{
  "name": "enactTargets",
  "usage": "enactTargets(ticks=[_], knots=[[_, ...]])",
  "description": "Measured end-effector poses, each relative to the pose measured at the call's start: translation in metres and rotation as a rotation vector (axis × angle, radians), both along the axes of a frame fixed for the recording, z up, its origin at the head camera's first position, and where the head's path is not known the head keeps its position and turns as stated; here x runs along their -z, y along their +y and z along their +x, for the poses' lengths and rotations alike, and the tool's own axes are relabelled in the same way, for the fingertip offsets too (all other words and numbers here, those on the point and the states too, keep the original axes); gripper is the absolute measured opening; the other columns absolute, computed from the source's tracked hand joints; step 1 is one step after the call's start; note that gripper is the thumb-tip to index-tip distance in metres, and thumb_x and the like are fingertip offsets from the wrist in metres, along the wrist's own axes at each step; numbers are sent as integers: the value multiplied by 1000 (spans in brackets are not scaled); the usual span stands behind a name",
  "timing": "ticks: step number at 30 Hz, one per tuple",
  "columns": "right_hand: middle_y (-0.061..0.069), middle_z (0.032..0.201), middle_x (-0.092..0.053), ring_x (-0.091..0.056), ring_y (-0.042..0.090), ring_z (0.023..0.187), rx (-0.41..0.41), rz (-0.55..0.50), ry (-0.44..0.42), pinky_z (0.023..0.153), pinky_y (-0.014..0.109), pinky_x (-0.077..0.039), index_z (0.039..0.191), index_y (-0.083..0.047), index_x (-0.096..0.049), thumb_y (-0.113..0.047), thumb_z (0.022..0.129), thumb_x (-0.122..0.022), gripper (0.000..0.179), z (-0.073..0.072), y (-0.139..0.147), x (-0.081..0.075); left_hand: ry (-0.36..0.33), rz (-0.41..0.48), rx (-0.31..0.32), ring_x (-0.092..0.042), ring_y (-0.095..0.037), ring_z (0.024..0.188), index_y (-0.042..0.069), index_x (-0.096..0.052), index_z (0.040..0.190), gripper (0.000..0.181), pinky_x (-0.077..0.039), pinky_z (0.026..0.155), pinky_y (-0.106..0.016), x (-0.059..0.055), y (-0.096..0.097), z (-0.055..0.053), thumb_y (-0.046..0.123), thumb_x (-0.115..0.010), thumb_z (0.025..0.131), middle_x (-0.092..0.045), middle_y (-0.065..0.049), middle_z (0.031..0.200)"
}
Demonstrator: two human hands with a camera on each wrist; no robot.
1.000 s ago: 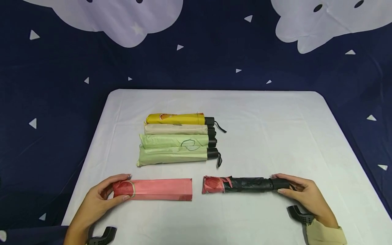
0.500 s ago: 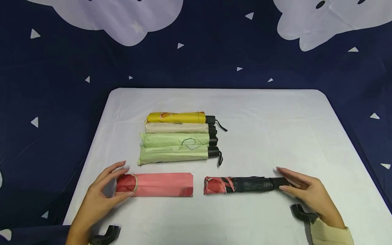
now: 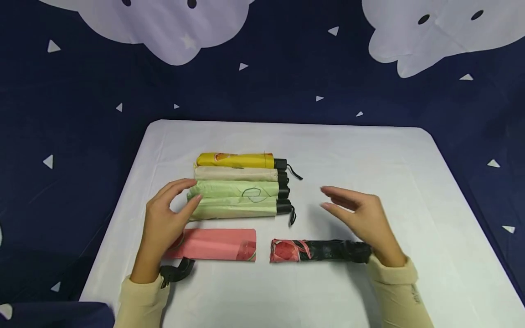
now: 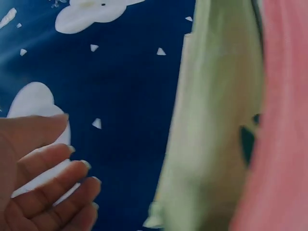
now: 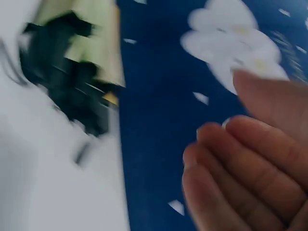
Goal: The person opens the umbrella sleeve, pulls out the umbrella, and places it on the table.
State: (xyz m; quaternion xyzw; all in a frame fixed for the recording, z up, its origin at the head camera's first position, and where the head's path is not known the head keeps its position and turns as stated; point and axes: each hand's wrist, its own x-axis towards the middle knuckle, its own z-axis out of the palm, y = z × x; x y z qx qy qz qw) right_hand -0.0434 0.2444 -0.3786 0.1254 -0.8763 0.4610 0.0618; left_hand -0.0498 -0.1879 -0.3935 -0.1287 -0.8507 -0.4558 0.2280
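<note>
My left hand (image 3: pixel 166 214), fingers apart and holding nothing, is at the left ends of two light green folded umbrellas, the nearer (image 3: pixel 238 208) and the farther one (image 3: pixel 225 188). Below them a flat pink umbrella sleeve (image 3: pixel 221 243) lies on the table, its left end partly covered by the left hand and wrist. My right hand (image 3: pixel 361 216), also empty with thumb and fingers spread, hovers to the right of the umbrella handles. Beneath the right forearm lies a folded black umbrella (image 3: pixel 328 250) with red print, its handle end hidden by the sleeve cuff.
A cream umbrella (image 3: pixel 235 173) and a yellow umbrella (image 3: pixel 246 160) lie side by side behind the green ones, black handles to the right. All rest on a white table (image 3: pixel 369 155) with rounded back corners. Dark blue cloth (image 3: pixel 279 86) with clouds hangs behind.
Both hands have let go of the pink sleeve and the black umbrella. They have moved forward and inward toward the row of umbrellas. The sleeve and black umbrella stay on the table.
</note>
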Motion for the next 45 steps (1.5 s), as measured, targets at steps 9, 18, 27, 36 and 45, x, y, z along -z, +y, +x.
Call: enactTargets(ticks=[9, 18, 27, 36, 45], knots=[[11, 113, -75, -75, 28, 96, 23, 176, -41, 84, 43, -60, 122, -5, -75, -22, 86, -85, 41, -20, -61, 44, -180, -43, -171, -71, -28, 107, 6, -74, 124, 37, -54, 92, -25, 29, -6, 1, 18, -82, 90, -73, -9, 120], [9, 108, -76, -72, 17, 93, -34, 160, -240, 78, 36, -58, 129, -6, -71, -26, 86, -85, 50, -26, -71, 62, -409, -109, -197, -69, -35, 112, 3, -61, 141, 64, -53, 95, -52, 42, -11, 9, 35, -82, 89, -68, -20, 128], [8, 112, -76, -74, 17, 99, -18, 73, -257, 83, 35, -59, 126, -9, -74, -22, 86, -85, 43, -25, -66, 73, -467, -144, -138, -67, -37, 114, 3, -59, 143, 67, -52, 96, -55, 46, -11, 8, 29, -85, 86, -70, -22, 122], [6, 114, -75, -73, 13, 100, -31, -57, -325, 78, 23, -58, 122, -11, -75, -20, 85, -86, 40, -29, -63, 78, -487, -140, -97, -65, -37, 118, 7, -56, 147, 73, -52, 97, -52, 49, -15, 8, 28, -87, 84, -67, -20, 130], [7, 116, -75, -72, 17, 104, -18, -74, -364, 82, 22, -58, 122, -9, -74, -21, 83, -88, 42, -32, -65, 79, -475, -156, -98, -65, -37, 118, 2, -55, 147, 77, -52, 97, -53, 52, -16, 5, 25, -89, 82, -68, -20, 127]])
